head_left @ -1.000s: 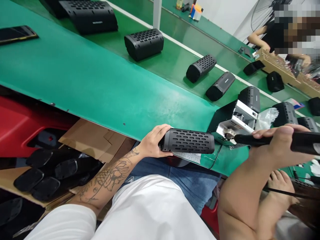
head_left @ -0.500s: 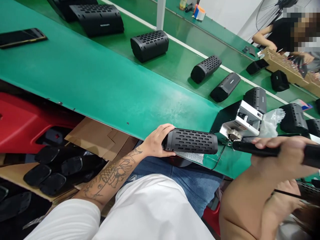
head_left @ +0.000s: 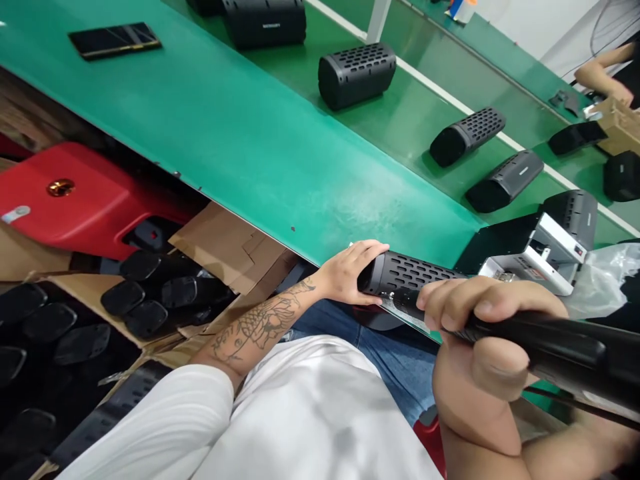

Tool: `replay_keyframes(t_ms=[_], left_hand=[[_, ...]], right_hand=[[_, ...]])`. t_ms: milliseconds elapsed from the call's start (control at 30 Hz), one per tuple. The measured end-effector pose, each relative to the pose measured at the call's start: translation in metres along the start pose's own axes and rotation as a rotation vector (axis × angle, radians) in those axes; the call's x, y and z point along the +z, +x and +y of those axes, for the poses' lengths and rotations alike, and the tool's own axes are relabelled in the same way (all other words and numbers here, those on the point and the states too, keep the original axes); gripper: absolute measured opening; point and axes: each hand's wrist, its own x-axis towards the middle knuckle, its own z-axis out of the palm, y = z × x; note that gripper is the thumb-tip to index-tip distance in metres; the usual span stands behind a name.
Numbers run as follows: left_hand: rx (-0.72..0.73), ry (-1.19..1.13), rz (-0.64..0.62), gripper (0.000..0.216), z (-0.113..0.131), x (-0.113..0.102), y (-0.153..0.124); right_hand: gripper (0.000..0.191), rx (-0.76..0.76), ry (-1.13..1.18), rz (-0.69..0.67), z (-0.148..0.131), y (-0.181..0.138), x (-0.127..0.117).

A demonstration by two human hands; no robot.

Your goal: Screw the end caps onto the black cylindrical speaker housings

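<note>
My left hand [head_left: 350,272] grips the left end of a black perforated speaker housing [head_left: 415,275] lying at the near edge of the green bench [head_left: 240,140]. My right hand [head_left: 487,327] is closed around a black electric screwdriver [head_left: 565,347]. Its tip lies low against the housing's near side, just left of my fingers. My right hand hides the housing's right part.
Several black speaker housings [head_left: 356,75] sit on the conveyor belt [head_left: 430,100] behind. A metal fixture [head_left: 545,257] and a plastic bag [head_left: 603,280] are at right. A phone [head_left: 115,40] lies far left. A cardboard box of black parts [head_left: 145,307] and a red stool [head_left: 75,200] are below. Another person's arm [head_left: 603,73] is top right.
My right hand has brought the screwdriver left and toward me, from beside the fixture onto the housing. The view has shifted left and down. My left hand keeps its grip.
</note>
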Motion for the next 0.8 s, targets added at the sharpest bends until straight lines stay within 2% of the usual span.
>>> replay_keyframes(t_ms=[133,433,533,700,800], left_hand=[[0.01,-0.008,0.018,0.124,0.001,0.0,0.0],[-0.004,-0.017,0.001,0.126,0.004,-0.001,0.004],[0.003,-0.005,0.004,0.126,0.005,0.0,0.004],[0.008,0.036,0.02,0.122,0.001,-0.002,0.004],[0.04,0.091,0.049,0.117,0.004,-0.003,0.001]], right_hand=[[0.026,-0.12,0.002,-0.117,0.018,0.01,0.001],[0.027,-0.085,0.014,-0.149,0.021,0.012,0.009],[0.027,-0.117,0.036,-0.24,0.026,0.015,0.006],[0.023,-0.128,0.036,-0.221,0.037,0.011,0.005],[0.02,-0.203,0.054,-0.288,0.039,0.006,0.002]])
